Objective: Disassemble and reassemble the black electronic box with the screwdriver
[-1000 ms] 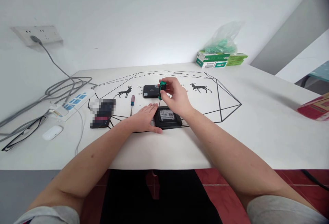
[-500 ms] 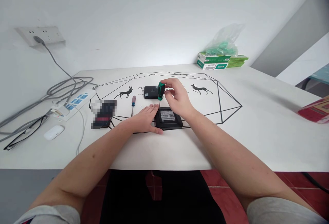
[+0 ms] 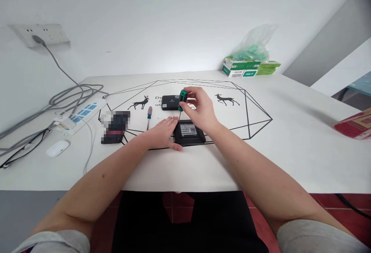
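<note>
Here's the right hand (image 3: 201, 110), grip closed round the green screwdriver (image 3: 182, 101), tip at the far-left corner of the black case (image 3: 189, 139) on the surface (image 3: 214, 171). Left hand (image 3: 160, 134), grip released, steadies its edge; turning calls for an upright shaft.

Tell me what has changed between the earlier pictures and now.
The right hand has shifted its fingers on the green screwdriver: the thumb, right of the handle in the middle picture, lies against it again, as in the first. Nothing was newly picked up or released. The left hand stays flat beside the labelled black case; the other screwdriver lies as before.
</note>
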{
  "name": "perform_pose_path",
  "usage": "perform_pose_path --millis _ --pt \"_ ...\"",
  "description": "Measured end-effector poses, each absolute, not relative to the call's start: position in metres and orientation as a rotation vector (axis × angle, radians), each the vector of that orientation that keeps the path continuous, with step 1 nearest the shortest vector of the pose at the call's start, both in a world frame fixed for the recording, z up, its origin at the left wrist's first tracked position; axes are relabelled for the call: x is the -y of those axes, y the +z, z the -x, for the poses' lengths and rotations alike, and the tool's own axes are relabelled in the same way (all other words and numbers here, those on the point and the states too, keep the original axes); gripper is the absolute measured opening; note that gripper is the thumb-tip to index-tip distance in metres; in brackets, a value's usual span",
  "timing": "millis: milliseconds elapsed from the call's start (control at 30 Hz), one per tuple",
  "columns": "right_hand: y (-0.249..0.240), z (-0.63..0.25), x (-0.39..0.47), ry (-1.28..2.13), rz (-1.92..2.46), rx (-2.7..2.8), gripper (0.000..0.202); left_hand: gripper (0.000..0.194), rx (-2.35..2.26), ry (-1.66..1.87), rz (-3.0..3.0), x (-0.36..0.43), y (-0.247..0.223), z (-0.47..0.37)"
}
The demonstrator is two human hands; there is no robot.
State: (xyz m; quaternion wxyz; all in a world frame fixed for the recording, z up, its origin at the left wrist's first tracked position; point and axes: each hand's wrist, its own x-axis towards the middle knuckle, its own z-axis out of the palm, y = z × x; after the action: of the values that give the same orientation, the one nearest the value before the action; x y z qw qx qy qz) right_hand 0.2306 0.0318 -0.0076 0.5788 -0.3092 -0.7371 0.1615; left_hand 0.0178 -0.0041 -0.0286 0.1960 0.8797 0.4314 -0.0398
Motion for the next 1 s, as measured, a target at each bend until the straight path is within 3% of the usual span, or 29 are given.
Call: perform_pose_path --millis 300,1000 --pt "-0.0062 -0.2332 -0.0324 0.348 0.729 1.716 0.038 0.153 -1.19 -0.098 -2.455 -0.0009 -0.0292 -0.0142" --pt "-0.0059 -0.2366 -0.036 0.324 0.789 1.794 0.045 0.145 -1.211 -0.116 -2.476 0.0003 -0.0272 -0.0155"
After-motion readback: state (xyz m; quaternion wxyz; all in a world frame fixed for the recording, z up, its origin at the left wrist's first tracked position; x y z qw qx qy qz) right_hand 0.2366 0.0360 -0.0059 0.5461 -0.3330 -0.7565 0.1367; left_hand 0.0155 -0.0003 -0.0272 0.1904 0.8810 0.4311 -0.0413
